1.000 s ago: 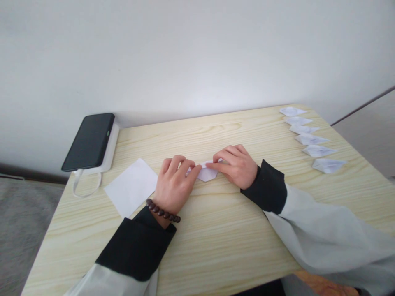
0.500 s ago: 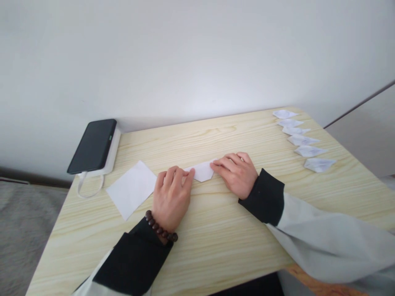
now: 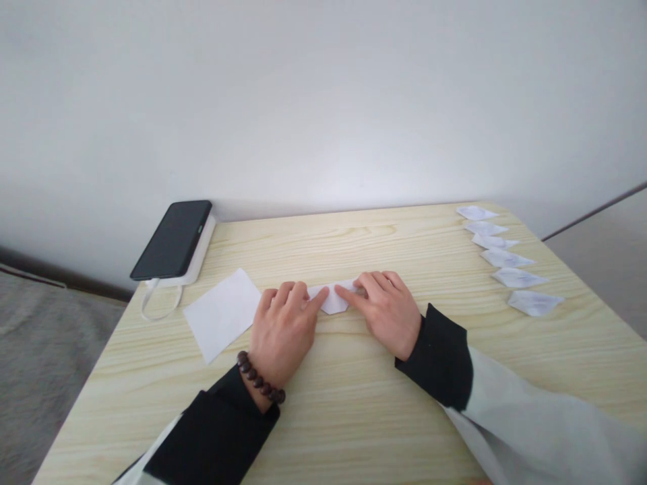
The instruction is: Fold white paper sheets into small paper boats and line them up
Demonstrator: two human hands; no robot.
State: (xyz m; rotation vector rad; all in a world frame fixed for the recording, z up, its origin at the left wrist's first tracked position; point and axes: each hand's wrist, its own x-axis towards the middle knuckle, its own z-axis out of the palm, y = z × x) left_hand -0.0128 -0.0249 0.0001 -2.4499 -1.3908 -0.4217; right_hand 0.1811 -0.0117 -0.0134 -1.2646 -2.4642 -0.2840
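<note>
A small folded white paper (image 3: 334,301) lies on the light wooden table (image 3: 354,404), between my two hands. My left hand (image 3: 283,330), with a dark bead bracelet at the wrist, has its fingers curled and its index fingertip pressed on the paper's left end. My right hand (image 3: 385,310) covers the paper's right end, its fingertips pressed down on it. Both index fingers nearly meet over the paper's middle. Both arms wear black cuffs under pale sleeves.
A flat white sheet (image 3: 222,313) lies left of my left hand. A dark phone (image 3: 174,239) rests on a white power bank (image 3: 201,254) at the back left corner, with a white cable loop (image 3: 159,304). Several folded paper pieces (image 3: 505,259) lie in a row along the right edge.
My fingertips have moved inward along the folded paper and now nearly touch over its middle. The view has shifted slightly, so the table sits lower in the picture.
</note>
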